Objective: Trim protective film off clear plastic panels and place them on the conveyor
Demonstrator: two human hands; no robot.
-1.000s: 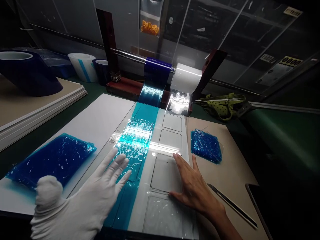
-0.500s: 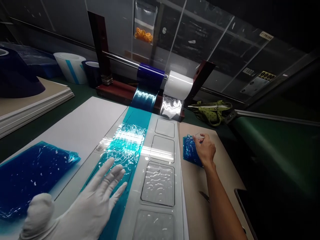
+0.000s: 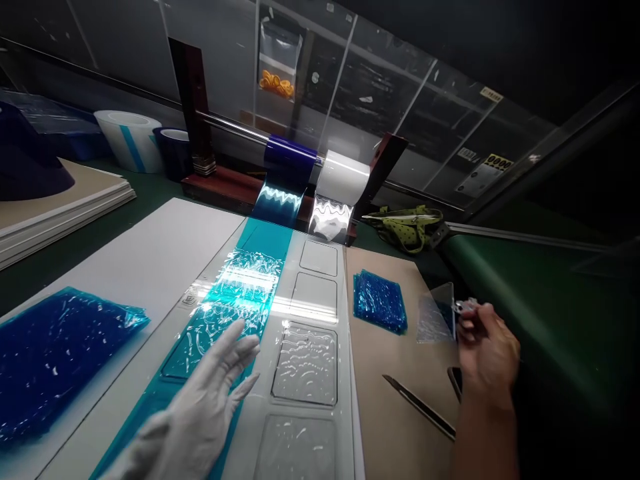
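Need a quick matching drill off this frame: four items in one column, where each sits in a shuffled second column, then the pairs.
Items
1. gloved left hand
2. bare right hand
3. knife
4. white film roll

Places
A. on the rod at the back
B. lying on the brown board
C. flat on the blue film strip
D. at the right edge, holding a clear piece

Pairs: 1-C, 2-D, 3-B, 4-A

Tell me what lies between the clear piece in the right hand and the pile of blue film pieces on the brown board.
Nothing visible does. The right hand holds the clear piece up just right of the blue pile, with only bare brown board between; the knife lies nearer the person.
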